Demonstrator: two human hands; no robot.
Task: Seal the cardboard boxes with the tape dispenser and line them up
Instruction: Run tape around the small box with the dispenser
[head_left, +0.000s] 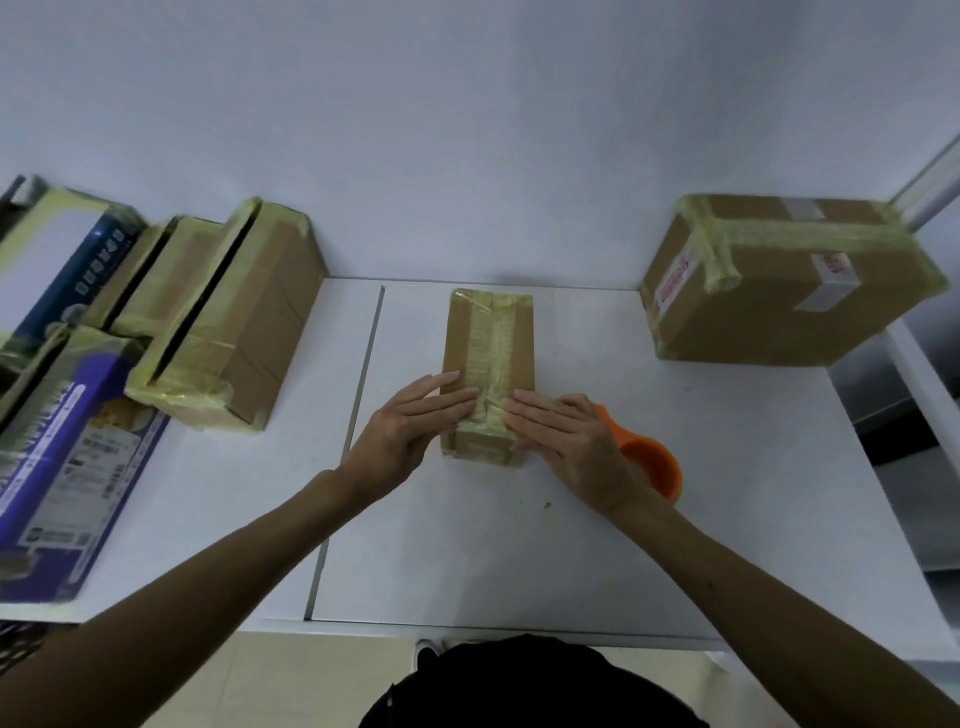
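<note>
Pressing down, my left hand (410, 428) and right hand (569, 444) lie flat and outstretched atop the small taped cardboard box (488, 338) on the bench (467, 551).

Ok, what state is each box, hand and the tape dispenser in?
Small brown cardboard box: taped along its top.
Left hand: flat on that box.
Right hand: flat on that box.
Orange plastic tape dispenser: set down, unheld.
Large brown cardboard box: taped shut.

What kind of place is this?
Probably a packing workspace: a white table, taped cardboard boxes at both sides, and an orange tape dispenser beside the small box the left hand and right hand press.
</note>
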